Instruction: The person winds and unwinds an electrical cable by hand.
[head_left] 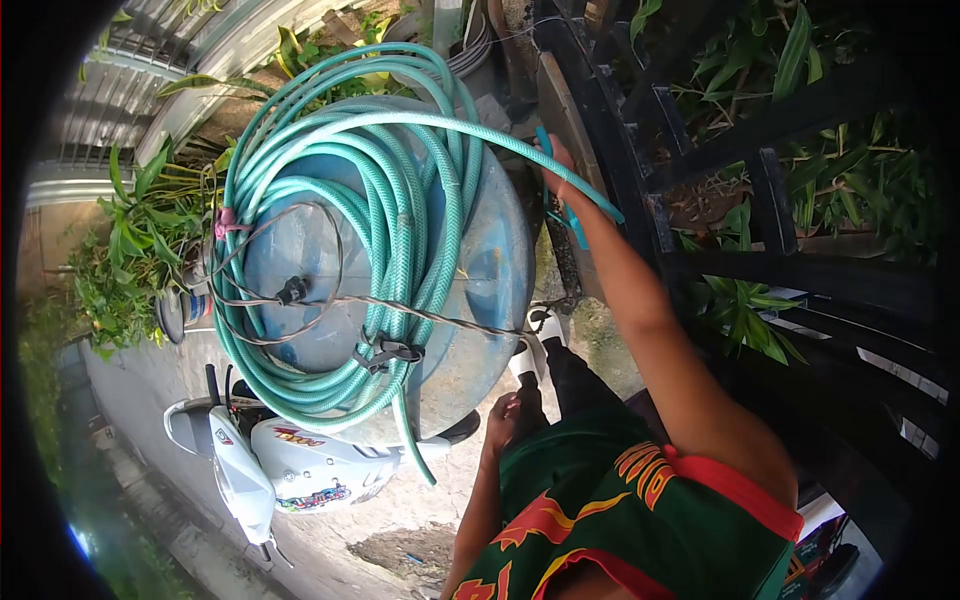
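Note:
My right hand (557, 168) is stretched out by the dark fence, closed around a narrow teal object. Parts of this teal object (577, 228) show on both sides of my hand; I cannot make out its kind. My left hand (503, 418) hangs low beside my leg with its fingers curled, and no object shows in it. Between the hands and the plants lies a coiled green garden hose (440, 215) on the round top of a blue drum (500, 260). One loose hose end passes in front of my right forearm. A black strap (388, 352) binds the coils.
A twisted cord with a black plug (292, 290) lies across the drum and hose. A white motor scooter (325, 465) stands beside the drum. The black metal fence (770, 200) borders the right side, with plants behind it. More leafy plants (125, 235) grow at the left.

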